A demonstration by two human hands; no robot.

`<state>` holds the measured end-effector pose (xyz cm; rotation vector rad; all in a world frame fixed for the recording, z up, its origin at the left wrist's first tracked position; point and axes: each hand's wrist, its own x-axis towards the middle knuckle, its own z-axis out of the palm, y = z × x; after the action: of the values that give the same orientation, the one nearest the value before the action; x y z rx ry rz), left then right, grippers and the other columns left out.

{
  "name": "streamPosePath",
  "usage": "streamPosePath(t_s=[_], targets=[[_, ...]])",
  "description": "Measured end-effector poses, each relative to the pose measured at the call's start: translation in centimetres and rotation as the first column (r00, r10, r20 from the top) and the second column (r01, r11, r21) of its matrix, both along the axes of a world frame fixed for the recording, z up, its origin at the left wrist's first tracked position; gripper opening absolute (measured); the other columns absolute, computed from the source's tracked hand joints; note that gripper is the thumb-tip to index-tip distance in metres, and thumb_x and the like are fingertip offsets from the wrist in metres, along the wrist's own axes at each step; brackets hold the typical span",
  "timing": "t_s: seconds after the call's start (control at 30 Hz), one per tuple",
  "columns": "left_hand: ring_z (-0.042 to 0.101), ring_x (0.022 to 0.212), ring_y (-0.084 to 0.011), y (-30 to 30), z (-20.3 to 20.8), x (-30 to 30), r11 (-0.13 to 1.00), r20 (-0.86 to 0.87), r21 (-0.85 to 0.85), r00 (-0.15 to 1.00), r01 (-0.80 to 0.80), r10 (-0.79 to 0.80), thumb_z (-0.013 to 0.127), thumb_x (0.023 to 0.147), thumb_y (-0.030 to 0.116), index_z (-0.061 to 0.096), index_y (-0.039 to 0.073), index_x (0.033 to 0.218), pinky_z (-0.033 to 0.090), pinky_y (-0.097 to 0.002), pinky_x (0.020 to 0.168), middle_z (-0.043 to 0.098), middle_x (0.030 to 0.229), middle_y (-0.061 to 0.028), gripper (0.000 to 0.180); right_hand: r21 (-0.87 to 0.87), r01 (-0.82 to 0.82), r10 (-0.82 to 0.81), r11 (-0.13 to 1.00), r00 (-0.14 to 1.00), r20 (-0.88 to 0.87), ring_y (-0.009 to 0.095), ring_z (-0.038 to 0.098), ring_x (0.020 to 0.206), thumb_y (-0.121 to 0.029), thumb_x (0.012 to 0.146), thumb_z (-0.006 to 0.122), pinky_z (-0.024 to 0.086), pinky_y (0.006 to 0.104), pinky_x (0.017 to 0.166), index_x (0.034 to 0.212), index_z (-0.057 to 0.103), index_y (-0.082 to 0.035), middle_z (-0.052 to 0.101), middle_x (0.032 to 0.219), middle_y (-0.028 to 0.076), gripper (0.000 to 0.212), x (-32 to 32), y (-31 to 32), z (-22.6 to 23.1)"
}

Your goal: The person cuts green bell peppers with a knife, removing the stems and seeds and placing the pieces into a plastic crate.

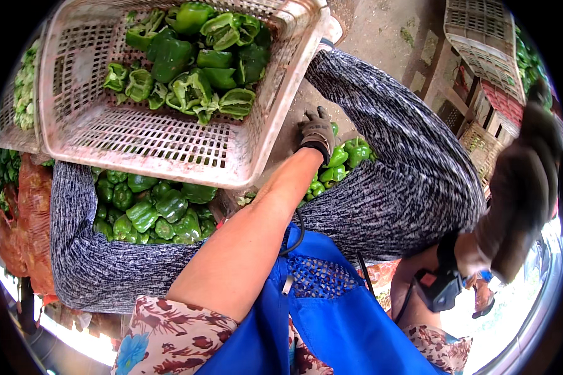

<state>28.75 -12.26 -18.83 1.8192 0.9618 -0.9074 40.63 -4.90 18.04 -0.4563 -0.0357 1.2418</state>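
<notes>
My left hand [317,132], in a dark glove, reaches down between my legs, just beyond whole green bell peppers [338,164]. Its fingers look apart, and I see nothing held in them. Raised at the far right is my gloved right hand [524,181], blurred, its fingers stretched upward and no object visible in it. A black device is strapped to that wrist. Cut and opened green bell peppers [191,87] lie in a dirty white plastic crate [150,140] at the upper left. More whole bell peppers [147,206] are piled below the crate, beside my left thigh.
Another crate [22,134] with pale green pieces stands at the far left, above orange mesh sacks [36,219]. Stacked crates [485,47] and a wooden frame [441,87] are at the upper right. My legs frame the pepper pile. Behind the right wrist shows another person's foot [483,297].
</notes>
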Motion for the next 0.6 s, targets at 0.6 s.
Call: streamPosePath(t_s=[0.6], targets=[[0.045,0.127,-0.0395,0.1,-3.8,-1.9,0.729,0.051,-0.217,0.738,-0.649,0.673,0.081,0.063,0.041,0.017,-0.001,0.144,0.039,-0.0395,0.107,0.039,0.139,-0.0299,0.111,0.014,-0.050,0.049,0.999,0.995,0.082,0.008,0.041,0.056,-0.011,0.102,0.033,0.041,0.0242,0.053,0.137,0.019,0.014,0.040,0.094,0.008,0.046,-1.9,1.7,-0.3]])
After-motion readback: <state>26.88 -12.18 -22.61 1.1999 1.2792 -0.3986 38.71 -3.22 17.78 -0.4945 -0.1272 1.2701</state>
